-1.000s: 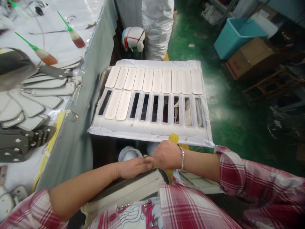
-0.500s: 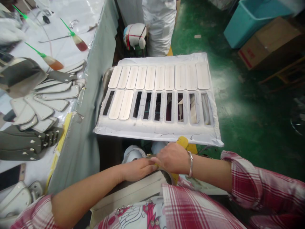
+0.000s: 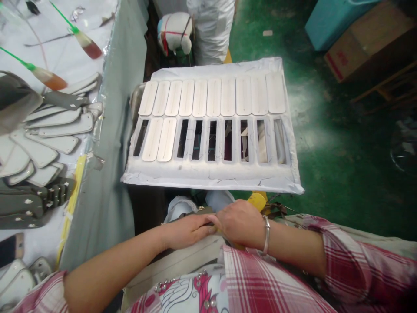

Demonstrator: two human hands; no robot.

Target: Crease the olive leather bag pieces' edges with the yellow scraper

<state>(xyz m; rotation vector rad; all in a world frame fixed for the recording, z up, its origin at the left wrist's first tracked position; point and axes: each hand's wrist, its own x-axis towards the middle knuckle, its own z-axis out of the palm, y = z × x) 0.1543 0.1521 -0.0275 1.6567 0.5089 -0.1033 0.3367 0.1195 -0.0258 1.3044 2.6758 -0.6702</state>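
Observation:
My left hand (image 3: 185,230) and my right hand (image 3: 239,221) meet close to my body, over a stack of pale flat pieces (image 3: 182,261) held against my lap. The left hand's fingers lie flat along the stack's top edge. The right hand is curled, knuckles up, over something with a yellow handle (image 3: 257,201) that pokes out beyond it. Just ahead sits a white slotted tray (image 3: 211,174). Its far row is filled with pale oblong strips (image 3: 213,96); the near row holds two strips (image 3: 159,139) at the left, the other slots showing dark.
A worktable (image 3: 65,39) on the left carries piles of pale and grey shaped pieces (image 3: 48,130) and green-handled brushes (image 3: 42,74). Beyond the tray stand white sacks (image 3: 208,26). On the green floor at right are a blue bin (image 3: 329,21) and a cardboard box (image 3: 368,39).
The view has shifted slightly, so the tray looks closer. Both hands stay together over the stack; the right hand has curled lower over the yellow handle.

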